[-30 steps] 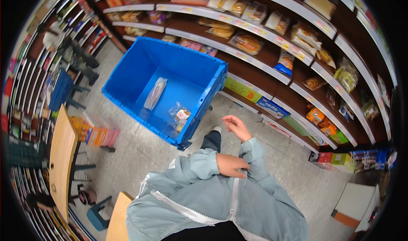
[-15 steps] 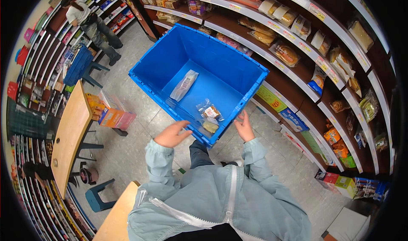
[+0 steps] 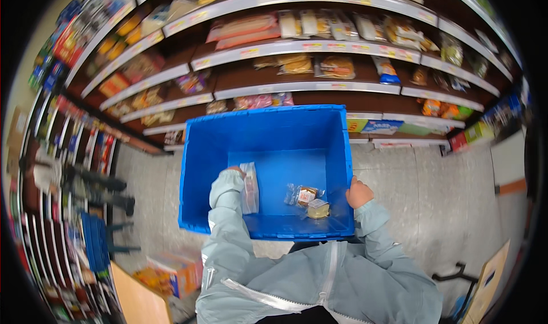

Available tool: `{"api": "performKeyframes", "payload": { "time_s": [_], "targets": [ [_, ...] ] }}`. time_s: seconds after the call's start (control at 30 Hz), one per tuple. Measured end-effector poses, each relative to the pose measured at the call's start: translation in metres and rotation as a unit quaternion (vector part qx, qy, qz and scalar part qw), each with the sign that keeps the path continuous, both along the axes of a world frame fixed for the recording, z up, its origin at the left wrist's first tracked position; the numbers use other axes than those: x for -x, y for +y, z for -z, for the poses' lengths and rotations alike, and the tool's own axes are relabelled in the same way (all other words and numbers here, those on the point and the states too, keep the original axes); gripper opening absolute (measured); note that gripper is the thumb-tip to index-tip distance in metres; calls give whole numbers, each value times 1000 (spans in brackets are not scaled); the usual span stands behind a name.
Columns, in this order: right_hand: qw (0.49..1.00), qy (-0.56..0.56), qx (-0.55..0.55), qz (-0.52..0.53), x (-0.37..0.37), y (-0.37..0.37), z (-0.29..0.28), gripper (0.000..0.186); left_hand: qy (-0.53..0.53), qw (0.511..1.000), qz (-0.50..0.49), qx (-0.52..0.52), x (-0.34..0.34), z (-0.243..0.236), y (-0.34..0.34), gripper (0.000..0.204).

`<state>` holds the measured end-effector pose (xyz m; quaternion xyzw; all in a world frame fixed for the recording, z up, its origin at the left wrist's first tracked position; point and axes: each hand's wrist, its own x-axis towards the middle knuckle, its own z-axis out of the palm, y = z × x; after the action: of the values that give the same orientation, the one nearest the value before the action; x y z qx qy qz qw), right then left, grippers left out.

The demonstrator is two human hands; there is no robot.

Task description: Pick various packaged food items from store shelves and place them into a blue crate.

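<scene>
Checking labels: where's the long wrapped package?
Head view: the long package lies in the left half of the blue bin, beside the left hand and left of two small packets.

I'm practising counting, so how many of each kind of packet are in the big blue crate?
Long whitish plastic packet: 1
Brown food packet with a white label: 1
Small pale-yellow packet: 1
Total in the blue crate: 3
</scene>
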<state>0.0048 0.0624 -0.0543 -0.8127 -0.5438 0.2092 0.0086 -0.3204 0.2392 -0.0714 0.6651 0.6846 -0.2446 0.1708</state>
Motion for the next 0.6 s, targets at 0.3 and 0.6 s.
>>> {"api": "performKeyframes", "payload": {
  "time_s": [0.3, 0.6],
  "targets": [
    [997, 14, 46, 60, 15, 5, -7, 41, 94, 984, -151, -27, 36, 237, -49, 53],
    [998, 44, -16, 50, 4, -6, -8, 42, 124, 979, -148, 68, 26, 263, -44, 61]
  ]
}}
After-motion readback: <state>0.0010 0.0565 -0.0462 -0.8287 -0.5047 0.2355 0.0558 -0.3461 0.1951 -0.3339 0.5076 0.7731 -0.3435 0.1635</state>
